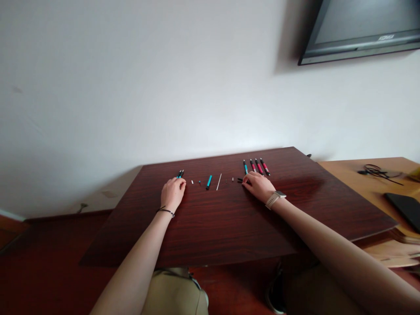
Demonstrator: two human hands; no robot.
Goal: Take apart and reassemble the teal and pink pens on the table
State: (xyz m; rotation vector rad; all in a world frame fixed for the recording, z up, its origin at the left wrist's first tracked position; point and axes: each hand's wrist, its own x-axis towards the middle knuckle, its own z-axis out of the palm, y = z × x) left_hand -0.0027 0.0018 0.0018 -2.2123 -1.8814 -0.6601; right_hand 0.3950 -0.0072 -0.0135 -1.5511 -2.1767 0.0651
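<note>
On the dark worktop (229, 218), both hands are resting among pens.
Left hand (173, 192) is lying loosely curled beside two pens (180, 174); right hand (259, 183) is fingering a small black part (240, 180), grip unclear.

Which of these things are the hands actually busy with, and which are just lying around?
In hand:
left hand beside the two pens
right hand by small dark parts
teal barrel, white refill, row of four pens

Lying about:
black cable, dark flat case, wall screen
</note>
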